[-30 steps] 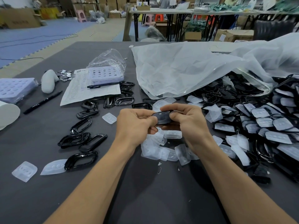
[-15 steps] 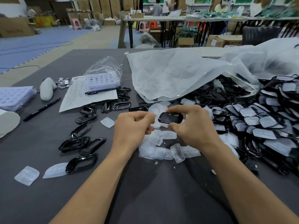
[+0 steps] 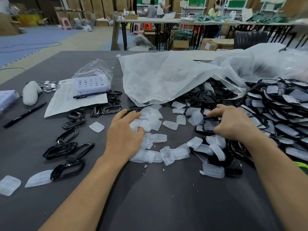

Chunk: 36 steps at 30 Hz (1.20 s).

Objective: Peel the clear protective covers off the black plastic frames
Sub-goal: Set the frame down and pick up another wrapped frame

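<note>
Reaching into the heap of covered frames [image 3: 283, 117] at the right of the worktop [image 3: 166, 205], the right grip [image 3: 236, 125] is seen with fingers spread and lightly bent; nothing is clasped yet. One covered frame [image 3: 208, 126] lies just under its fingertips, long axis running roughly left to right, so the right grip is judged much the nearer. The left grip [image 3: 123, 135] is laid relaxed on the peeled covers [image 3: 155, 124], with nothing held.

hands [image 3: 123, 135] 2 | pens [image 3: 25, 115] 2 | purple trays [image 3: 91, 85] 2 | paper sheets [image 3: 66, 102] 1 | frames [image 3: 68, 169], covers [image 3: 158, 138]: uncountable heaps
</note>
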Each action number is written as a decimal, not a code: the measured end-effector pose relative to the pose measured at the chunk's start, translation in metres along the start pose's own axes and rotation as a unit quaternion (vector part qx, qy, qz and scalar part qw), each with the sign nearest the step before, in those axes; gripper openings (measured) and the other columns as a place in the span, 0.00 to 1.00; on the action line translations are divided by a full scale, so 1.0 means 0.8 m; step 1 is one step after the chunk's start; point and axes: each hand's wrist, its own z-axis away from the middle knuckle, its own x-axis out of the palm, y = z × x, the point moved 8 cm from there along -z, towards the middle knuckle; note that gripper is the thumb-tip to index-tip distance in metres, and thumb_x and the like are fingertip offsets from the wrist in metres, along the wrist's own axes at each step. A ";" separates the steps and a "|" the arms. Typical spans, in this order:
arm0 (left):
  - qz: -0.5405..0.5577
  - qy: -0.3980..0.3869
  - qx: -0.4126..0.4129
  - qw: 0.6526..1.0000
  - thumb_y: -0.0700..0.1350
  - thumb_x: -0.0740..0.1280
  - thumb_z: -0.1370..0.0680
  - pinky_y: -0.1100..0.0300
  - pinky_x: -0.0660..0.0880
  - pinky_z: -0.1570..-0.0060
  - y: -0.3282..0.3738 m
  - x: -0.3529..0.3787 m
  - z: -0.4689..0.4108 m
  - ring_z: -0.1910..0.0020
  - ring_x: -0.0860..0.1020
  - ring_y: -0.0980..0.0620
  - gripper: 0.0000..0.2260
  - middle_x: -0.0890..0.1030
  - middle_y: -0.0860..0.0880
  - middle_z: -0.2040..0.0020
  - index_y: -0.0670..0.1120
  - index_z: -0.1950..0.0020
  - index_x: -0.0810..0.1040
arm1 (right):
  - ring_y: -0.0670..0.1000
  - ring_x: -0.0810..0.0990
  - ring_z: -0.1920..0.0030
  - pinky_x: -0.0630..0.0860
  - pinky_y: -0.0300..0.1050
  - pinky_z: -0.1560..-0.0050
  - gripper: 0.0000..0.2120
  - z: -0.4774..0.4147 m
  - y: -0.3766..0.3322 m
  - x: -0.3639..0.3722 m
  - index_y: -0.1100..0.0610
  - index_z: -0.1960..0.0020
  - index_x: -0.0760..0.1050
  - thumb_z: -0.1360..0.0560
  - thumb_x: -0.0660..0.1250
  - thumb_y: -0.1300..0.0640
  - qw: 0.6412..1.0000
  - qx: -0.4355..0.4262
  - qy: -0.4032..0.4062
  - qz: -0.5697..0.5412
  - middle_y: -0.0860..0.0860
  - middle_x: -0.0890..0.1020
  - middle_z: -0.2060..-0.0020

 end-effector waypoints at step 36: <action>-0.021 -0.006 -0.068 0.997 0.49 0.67 0.22 0.55 0.66 0.33 -0.034 0.003 -0.020 0.27 0.69 0.50 0.19 0.75 0.49 0.28 0.52 0.31 0.78 | 0.58 0.83 0.53 0.78 0.54 0.46 0.14 -0.023 -0.133 0.032 0.50 0.51 0.86 0.20 0.62 0.61 0.957 -0.107 0.166 -0.211 0.52 0.87 0.57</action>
